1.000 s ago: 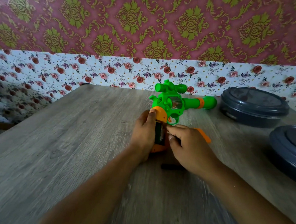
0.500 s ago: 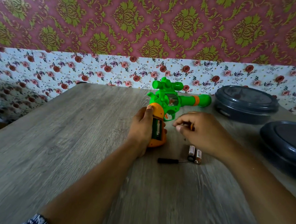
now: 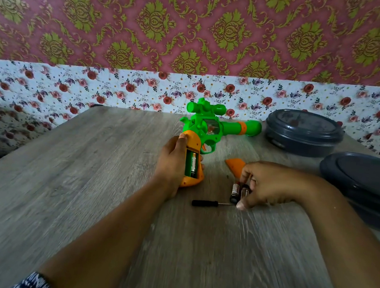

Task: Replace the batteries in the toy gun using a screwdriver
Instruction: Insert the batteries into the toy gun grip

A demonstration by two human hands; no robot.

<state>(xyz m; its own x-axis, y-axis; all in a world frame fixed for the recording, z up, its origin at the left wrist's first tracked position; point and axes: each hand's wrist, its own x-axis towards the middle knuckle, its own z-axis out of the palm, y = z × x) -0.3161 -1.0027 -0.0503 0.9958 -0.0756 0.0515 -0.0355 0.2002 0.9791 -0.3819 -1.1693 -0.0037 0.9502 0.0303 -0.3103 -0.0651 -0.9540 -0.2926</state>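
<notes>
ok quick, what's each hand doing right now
Left hand: grips the toy gun by its orange handle.
Right hand: fingers curled round the batteries on the table.

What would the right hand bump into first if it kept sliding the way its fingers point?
The right hand points leftward over the table and already touches the two loose batteries. Past them, probably the toy gun grip in the left hand; depth is unclear.
</notes>
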